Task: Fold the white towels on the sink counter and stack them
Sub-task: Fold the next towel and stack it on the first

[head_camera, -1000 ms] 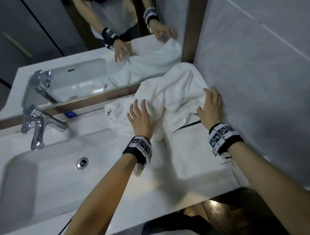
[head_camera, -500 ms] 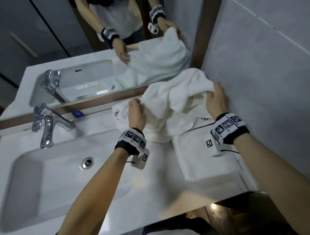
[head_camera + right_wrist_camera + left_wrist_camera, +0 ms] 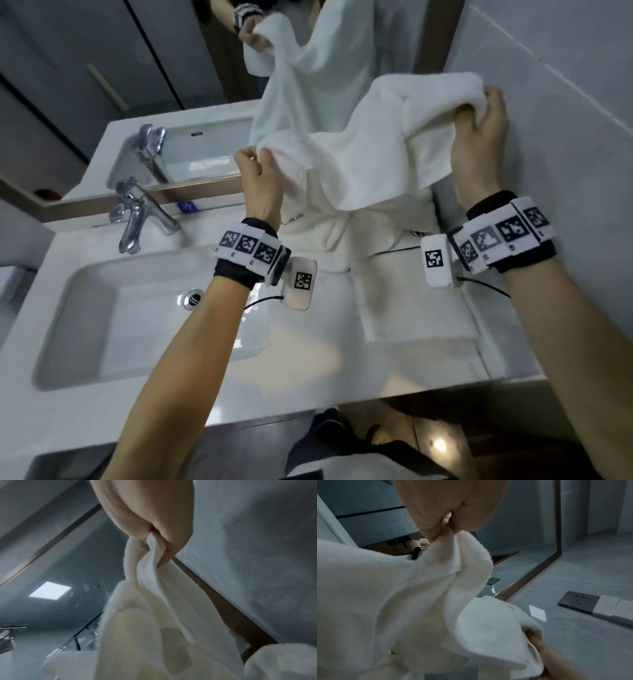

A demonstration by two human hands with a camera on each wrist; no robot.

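LEFT: my left hand (image 3: 259, 178) pinches the towel (image 3: 370, 147) edge at 9 o'clock | RIGHT: my right hand (image 3: 479, 137) clenches its far corner at 2 o'clock, lifting it to spread for folding | TOWEL: raised, tail draped on the counter (image 3: 308, 370) | STACK: folded towel (image 3: 411, 301) at 5 o'clock, kept clear as base.

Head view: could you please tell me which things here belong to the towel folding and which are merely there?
Part of the job:
- crumpled white terry towel, lifted, pinched by the left hand and the right hand
- flat folded white towel on the counter
- white stone sink counter

Merely there:
- chrome tap
- white basin
- wall mirror
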